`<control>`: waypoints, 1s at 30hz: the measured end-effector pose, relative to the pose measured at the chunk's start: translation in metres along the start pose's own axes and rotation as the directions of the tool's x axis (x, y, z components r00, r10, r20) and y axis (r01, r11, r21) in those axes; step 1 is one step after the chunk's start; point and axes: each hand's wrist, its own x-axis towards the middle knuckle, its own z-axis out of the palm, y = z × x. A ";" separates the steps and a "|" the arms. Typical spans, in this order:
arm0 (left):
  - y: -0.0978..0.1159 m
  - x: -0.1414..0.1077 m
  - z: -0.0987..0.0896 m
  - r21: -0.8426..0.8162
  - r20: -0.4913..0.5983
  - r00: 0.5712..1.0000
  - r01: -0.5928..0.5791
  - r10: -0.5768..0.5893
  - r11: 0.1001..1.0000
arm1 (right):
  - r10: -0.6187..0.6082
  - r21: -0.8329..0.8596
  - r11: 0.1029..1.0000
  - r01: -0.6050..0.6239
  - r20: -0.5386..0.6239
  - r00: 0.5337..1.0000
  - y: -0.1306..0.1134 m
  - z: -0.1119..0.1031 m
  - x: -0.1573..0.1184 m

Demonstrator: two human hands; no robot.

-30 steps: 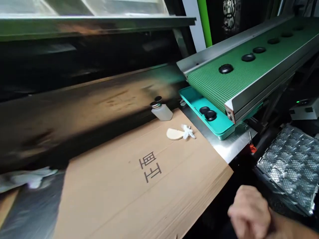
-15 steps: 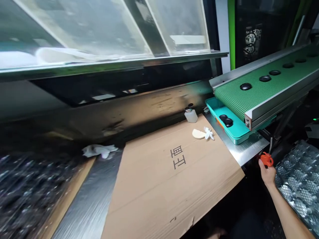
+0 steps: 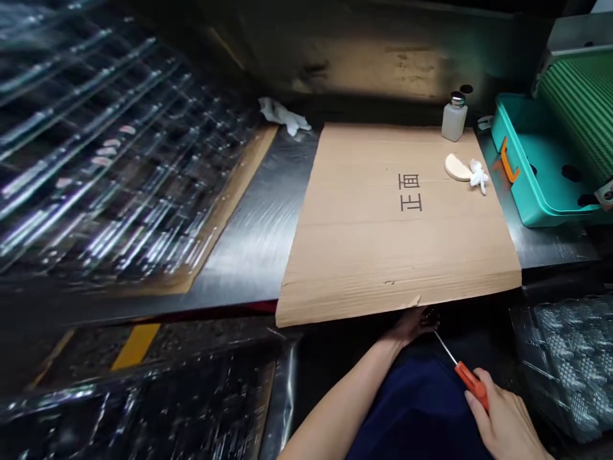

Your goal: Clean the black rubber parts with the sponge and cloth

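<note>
My right hand (image 3: 500, 409), at the lower right, is closed round the orange handle of a tool (image 3: 472, 384). Its thin metal shaft points up and left to my left hand (image 3: 412, 324). Just below the front edge of the cardboard sheet (image 3: 354, 236), my left hand has its fingers round a small black round piece (image 3: 430, 314), which is partly in shadow. The shaft's tip is at or close to that piece; contact cannot be made out.
On the cardboard are a clear bottle (image 3: 454, 118), a cream half-round pad (image 3: 457, 168) and a white crumpled piece (image 3: 478, 176). A teal bin (image 3: 520, 172) stands under the green conveyor (image 3: 584, 115). Clear plastic trays (image 3: 579, 364) lie right; more are stacked left. A white cloth (image 3: 285, 116) lies behind.
The view has turned down and left. My right hand has moved with the orange-handled tool from beside the table's right corner to in front of my body. My left hand now shows, holding the black piece.
</note>
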 end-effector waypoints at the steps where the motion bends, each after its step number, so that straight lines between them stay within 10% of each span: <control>1: -0.001 0.001 0.000 -0.005 -0.009 1.000 -0.004 0.004 1.000 | 0.004 -0.094 0.996 -0.005 -0.009 1.000 -0.004 0.005 0.005; 10: 0.004 -0.014 -0.008 -0.009 -0.081 0.996 -0.046 0.045 0.999 | 0.012 -0.321 0.947 -0.004 0.021 1.000 -0.027 0.016 0.029; 17: 0.001 -0.024 0.011 0.230 -0.027 0.931 -0.348 0.363 0.909 | 0.121 -0.348 0.935 -0.073 0.117 0.986 -0.033 0.004 0.038; 22: -0.002 -0.014 0.006 -0.003 -0.158 0.976 -0.150 0.148 0.989 | 0.122 -0.364 0.929 -0.071 0.119 0.985 -0.036 0.005 0.039; 30: 0.009 -0.011 -0.008 -0.222 -0.083 0.996 0.014 -0.033 0.975 | 0.054 -0.344 0.939 -0.011 0.115 0.992 -0.036 0.014 0.036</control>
